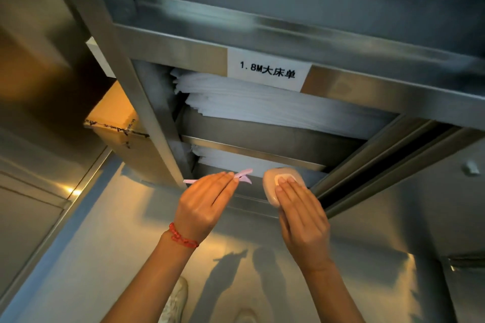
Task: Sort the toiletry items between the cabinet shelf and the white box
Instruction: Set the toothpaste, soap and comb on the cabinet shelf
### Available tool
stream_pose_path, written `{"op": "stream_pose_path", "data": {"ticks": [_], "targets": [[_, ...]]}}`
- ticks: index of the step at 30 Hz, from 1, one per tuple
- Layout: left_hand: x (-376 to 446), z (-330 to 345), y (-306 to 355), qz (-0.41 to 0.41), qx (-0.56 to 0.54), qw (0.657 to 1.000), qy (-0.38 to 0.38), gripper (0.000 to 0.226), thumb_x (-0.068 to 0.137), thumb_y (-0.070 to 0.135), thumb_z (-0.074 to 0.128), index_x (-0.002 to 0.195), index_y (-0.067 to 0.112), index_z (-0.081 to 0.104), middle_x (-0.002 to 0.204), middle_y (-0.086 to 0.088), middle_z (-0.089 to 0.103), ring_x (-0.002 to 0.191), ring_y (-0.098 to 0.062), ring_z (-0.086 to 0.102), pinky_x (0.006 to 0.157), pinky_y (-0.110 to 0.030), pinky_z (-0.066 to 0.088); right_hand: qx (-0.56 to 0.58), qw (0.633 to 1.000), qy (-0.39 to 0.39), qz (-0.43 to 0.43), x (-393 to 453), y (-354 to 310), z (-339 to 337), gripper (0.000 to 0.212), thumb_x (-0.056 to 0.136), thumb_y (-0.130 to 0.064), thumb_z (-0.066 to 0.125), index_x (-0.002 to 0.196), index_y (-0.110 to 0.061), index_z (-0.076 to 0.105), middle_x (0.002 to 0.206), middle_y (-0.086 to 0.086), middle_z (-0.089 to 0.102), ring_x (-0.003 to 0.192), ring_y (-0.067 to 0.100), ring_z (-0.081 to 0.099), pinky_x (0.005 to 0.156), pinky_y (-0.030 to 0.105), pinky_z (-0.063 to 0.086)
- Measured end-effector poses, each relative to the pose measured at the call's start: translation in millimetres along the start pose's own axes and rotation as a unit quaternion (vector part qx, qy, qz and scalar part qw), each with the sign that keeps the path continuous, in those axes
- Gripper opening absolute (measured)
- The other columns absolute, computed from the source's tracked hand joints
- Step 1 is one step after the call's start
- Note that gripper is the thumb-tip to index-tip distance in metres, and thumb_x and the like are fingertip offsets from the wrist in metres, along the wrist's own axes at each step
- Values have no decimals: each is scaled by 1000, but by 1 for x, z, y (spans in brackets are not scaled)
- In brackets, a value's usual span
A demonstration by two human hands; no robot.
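Observation:
My left hand (207,203) pinches a thin pink item (242,177) at its fingertips; pink ends stick out on both sides of the fingers. My right hand (301,214) holds a rounded peach-coloured case (273,189) with a white patch on top, fingers laid over it. Both hands hover in front of the lowest opening of a steel cabinet (168,50), whose shelves (252,153) hold folded white linen (275,105). No white box is in sight.
A paper label (267,71) sits on the upper shelf rail. A cardboard box (115,123) stands left of the cabinet. The open cabinet door (393,144) angles out on the right. Pale shoes (175,301) show on the shiny floor below.

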State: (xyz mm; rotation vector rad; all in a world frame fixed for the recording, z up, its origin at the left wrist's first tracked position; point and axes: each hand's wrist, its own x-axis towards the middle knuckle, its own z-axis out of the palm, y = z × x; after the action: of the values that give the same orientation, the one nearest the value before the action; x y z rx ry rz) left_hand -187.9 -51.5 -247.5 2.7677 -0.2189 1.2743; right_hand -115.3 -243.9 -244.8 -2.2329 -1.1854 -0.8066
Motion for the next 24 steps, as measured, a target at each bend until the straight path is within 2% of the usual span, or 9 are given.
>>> {"op": "stream_pose_path", "data": {"ticks": [3,6,9,13,19,21,24], "targets": [[19,-24,4,-2,14,1000,2,17,79,0,70,95,-2,74,95,-16,72,86,-27,71,74,-36,58,7,1000,18,-16,17,-6,-21,31,76,5,66,107,3,69,117,16,64,115,27,59,94,41,48],[35,-46,11,-8,31,999,14,15,82,2,66,94,-2,74,93,-16,72,84,-27,71,73,-36,58,13,999,30,-26,33,-11,-40,31,77,5,66,107,3,69,117,15,65,114,25,60,94,40,49],[46,-67,17,-10,44,999,30,15,86,3,62,93,-2,74,92,-16,72,83,-27,71,74,-36,58,26,998,43,-38,46,-17,-56,25,89,1,53,108,3,68,118,15,64,115,25,59,93,41,49],[54,-95,15,-14,52,998,27,17,79,5,67,94,-1,74,93,-16,72,84,-26,71,74,-36,59,30,997,46,-50,66,-27,-71,32,78,5,62,109,2,68,119,14,64,115,24,59,91,42,50],[57,-135,-5,-19,87,995,46,17,80,8,67,93,0,75,93,-15,72,84,-25,71,75,-34,57,42,993,76,-78,98,-55,-80,27,84,3,56,108,3,68,116,16,65,112,27,61,91,41,50],[57,-147,-14,-19,98,993,58,17,86,8,62,93,-1,75,93,-15,72,85,-25,71,76,-35,57,39,991,88,-88,109,-67,-83,24,88,0,54,107,3,68,115,16,66,110,27,62,92,39,49],[55,-169,-27,-19,115,990,76,28,96,14,50,92,-1,74,92,-15,73,83,-24,72,79,-35,54,36,988,98,-110,126,-87,-86,23,90,-4,54,107,2,68,113,16,66,110,26,62,95,38,49]]}}
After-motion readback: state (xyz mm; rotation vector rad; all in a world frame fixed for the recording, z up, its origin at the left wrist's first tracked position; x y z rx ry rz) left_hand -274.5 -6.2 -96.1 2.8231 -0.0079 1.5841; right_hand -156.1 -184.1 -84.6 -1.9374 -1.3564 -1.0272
